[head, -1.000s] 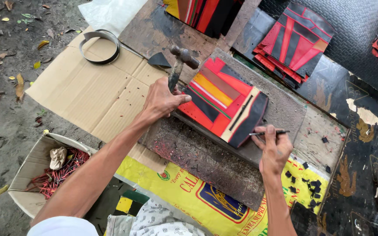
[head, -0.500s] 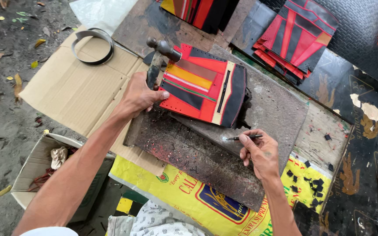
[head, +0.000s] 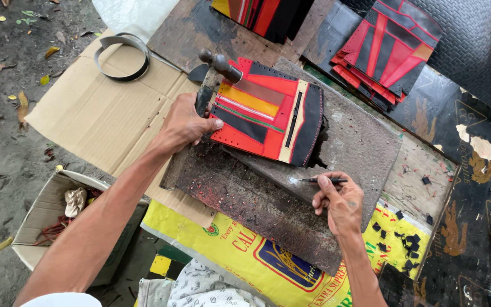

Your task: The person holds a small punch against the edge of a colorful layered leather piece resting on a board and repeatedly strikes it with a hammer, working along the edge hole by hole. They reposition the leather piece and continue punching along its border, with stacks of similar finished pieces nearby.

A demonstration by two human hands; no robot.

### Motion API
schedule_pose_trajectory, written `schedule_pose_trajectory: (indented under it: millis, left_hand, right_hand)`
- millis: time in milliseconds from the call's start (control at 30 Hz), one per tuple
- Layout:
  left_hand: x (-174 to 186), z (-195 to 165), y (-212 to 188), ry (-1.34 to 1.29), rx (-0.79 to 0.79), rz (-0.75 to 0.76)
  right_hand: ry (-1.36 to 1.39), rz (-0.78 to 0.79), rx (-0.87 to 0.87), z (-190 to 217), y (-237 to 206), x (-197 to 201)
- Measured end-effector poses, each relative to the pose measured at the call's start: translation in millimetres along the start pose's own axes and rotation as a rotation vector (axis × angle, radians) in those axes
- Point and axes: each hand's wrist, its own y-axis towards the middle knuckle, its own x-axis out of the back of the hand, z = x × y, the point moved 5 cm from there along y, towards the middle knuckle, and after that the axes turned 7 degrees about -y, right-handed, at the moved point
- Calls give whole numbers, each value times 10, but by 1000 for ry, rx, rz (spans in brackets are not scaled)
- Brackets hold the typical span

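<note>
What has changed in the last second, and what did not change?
The left hand came off the red and black leather panel and took hold of the hammer, which had been resting at the panel's edge. The right hand drew back a little from the panel, keeping its thin metal punch. The panel stayed on the worn block.

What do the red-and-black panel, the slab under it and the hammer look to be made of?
Panel: likely leather or synthetic leather, matte, stitched colour strips, punched edge holes. Slab: looks like wood or dense board, rough, pitted, stained red. Hammer in the left hand: dark metal head, worn handle, probably wood.
</note>
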Motion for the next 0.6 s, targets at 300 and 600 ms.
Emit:
schedule_pose_trajectory:
  millis: [300,600]
  left_hand:
    - [-16,11,-2,3,7,4]
    - [-9,-23,-15,47,37,-19]
  right_hand:
    - [-56,-80,-36,31,-9,-32]
    - [-109,-38,34,44,22,-60]
